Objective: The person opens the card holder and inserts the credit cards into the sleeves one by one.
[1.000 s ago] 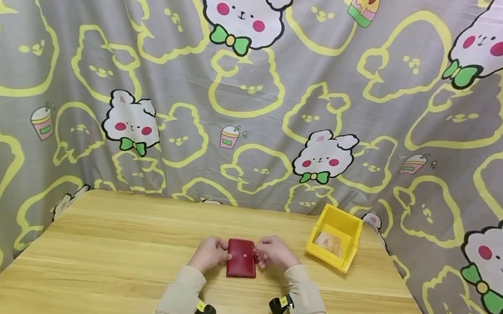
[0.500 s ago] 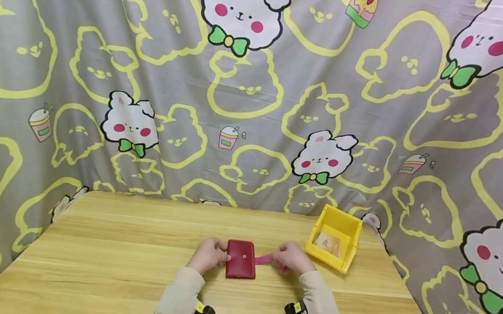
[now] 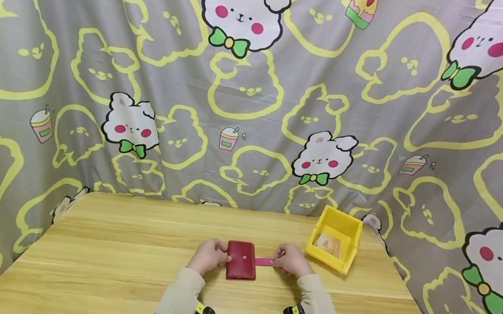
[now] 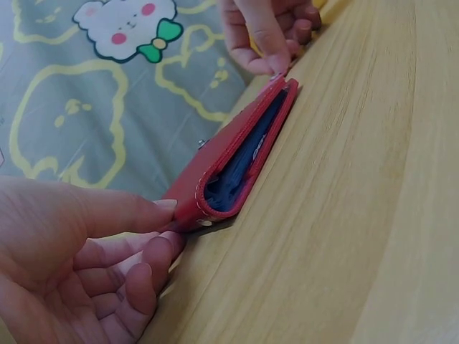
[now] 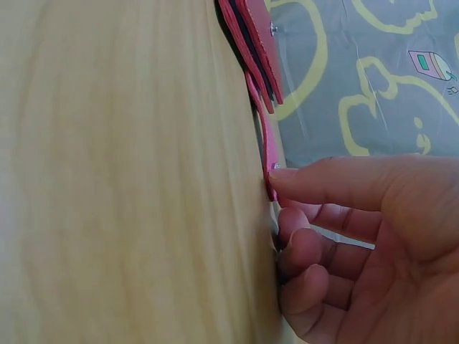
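Red stitched wallet [image 3: 240, 264] | flat pink strap [image 3: 263, 261] | left hand [image 3: 208, 256] pinching wallet | right hand [image 3: 292, 260] pinching strap

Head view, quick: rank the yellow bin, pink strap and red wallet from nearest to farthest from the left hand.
1. Red wallet: in the left hand, pinched at its left edge.
2. Pink strap: extends from the wallet's right side to the right hand.
3. Yellow bin: farthest, on the right, beyond the right hand.

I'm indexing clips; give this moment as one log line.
left hand: pinches red wallet; right hand: pinches unfastened pink strap; yellow bin: untouched
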{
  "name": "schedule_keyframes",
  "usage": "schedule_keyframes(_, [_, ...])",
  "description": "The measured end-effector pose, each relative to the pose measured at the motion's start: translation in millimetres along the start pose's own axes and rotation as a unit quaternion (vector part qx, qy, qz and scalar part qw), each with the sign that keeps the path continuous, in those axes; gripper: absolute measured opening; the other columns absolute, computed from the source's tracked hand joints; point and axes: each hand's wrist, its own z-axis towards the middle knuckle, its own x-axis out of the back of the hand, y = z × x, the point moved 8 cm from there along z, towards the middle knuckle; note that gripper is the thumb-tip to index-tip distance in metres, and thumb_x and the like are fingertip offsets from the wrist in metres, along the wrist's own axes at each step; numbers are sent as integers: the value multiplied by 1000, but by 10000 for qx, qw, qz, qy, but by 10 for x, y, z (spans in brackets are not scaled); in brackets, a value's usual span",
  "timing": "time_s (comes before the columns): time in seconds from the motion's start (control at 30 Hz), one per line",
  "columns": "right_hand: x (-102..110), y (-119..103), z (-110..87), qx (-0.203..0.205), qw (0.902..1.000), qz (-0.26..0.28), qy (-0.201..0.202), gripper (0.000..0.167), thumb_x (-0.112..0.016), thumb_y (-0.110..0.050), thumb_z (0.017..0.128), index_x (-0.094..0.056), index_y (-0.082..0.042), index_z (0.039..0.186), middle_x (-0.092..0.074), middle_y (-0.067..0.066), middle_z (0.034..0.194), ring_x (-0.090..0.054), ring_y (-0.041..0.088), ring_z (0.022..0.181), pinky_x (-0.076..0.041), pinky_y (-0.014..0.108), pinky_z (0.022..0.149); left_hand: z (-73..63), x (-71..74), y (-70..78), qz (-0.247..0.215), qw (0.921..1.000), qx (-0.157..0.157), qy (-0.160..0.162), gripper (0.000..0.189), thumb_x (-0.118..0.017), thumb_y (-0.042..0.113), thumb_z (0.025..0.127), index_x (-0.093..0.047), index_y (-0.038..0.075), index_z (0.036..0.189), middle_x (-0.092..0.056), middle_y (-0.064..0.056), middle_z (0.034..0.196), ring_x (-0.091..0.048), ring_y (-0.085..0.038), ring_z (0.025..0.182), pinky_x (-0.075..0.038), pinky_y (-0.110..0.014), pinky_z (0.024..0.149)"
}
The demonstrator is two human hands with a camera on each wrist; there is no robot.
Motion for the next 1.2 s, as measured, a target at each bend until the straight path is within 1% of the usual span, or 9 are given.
schedule_keyframes(0.27, [-33, 17, 1, 108, 9999, 128, -8, 13, -73, -4, 80, -61, -7, 79, -52, 0, 61, -45, 11, 48, -36, 23, 43, -37, 59, 79, 378, 9983, -231, -391, 36, -72, 9, 84, -59, -6, 113, -64, -10, 82, -60, -17, 67, -46, -27, 57])
schedule_keyframes(0.4, [-42, 2, 8, 249, 9996, 122, 11, 13, -75, -6, 80, -62, -7, 79, -53, -1, 63, -45, 11, 49, -36, 23, 44, -111, 173, 308, 802, 9929, -709, -509, 38, -72, 10, 85, -60, -4, 119, -64, -11, 90, -62, -19, 74, -48, -29, 63])
schedule_keyframes(0.53, [-22, 11, 0, 215, 9997, 97, 87, 13, -75, -5, 79, -62, -8, 79, -54, -1, 63, -46, 12, 49, -36, 24, 44, -207, 133, 580, 1417, 9767, -1392, -818, 37, -74, 11, 84, -64, -1, 117, -67, -13, 102, -63, -24, 89, -51, -34, 75])
schedule_keyframes(0.63, [-3, 21, -9, 166, 9998, 94, 105, 12, -75, -6, 79, -63, -8, 79, -54, 0, 62, -46, 12, 49, -36, 24, 43, -288, -3, 712, 2139, 9526, -1870, -1088, 40, -78, 16, 81, -66, 0, 116, -68, -13, 109, -62, -27, 97, -52, -38, 83])
schedule_keyframes(0.73, [8, 33, -11, 147, 9998, 89, 110, 12, -75, -6, 80, -63, -9, 79, -53, 0, 62, -46, 12, 49, -36, 24, 43, -344, -152, 753, 3017, 9207, -2227, -1085, 39, -82, 23, 78, -68, 3, 108, -67, -10, 103, -60, -23, 93, -52, -35, 84])
schedule_keyframes(0.9, [6, 41, -18, 195, 9997, 133, 93, 12, -75, -5, 79, -63, -8, 79, -53, 0, 62, -46, 12, 50, -37, 23, 44, -385, -343, 717, 4436, 8495, -2763, -729, 45, -86, 39, 70, -69, 10, 100, -64, -3, 94, -56, -15, 82, -51, -28, 81])
schedule_keyframes(1.0, [6, 33, -34, 263, 9994, 200, 81, 12, -75, -4, 79, -63, -7, 79, -53, 0, 62, -46, 12, 49, -37, 23, 44, -402, -418, 705, 4961, 8152, -2925, -618, 50, -87, 44, 67, -68, 12, 100, -63, -2, 94, -56, -15, 81, -52, -28, 83])
schedule_keyframes(1.07, [9, 30, -39, 289, 9993, 218, 89, 12, -75, -4, 79, -63, -6, 80, -53, 0, 61, -46, 12, 49, -37, 23, 44, -408, -443, 712, 5122, 8053, -2922, -618, 50, -87, 43, 67, -67, 12, 101, -63, -3, 94, -56, -16, 83, -53, -28, 84])
schedule_keyframes(1.2, [14, 26, -34, 286, 9993, 212, 103, 12, -75, -5, 79, -63, -6, 80, -53, -1, 62, -46, 11, 49, -37, 23, 44, -413, -460, 731, 5256, 7975, -2893, -633, 48, -87, 39, 69, -67, 12, 103, -64, -3, 96, -58, -17, 86, -53, -28, 85])
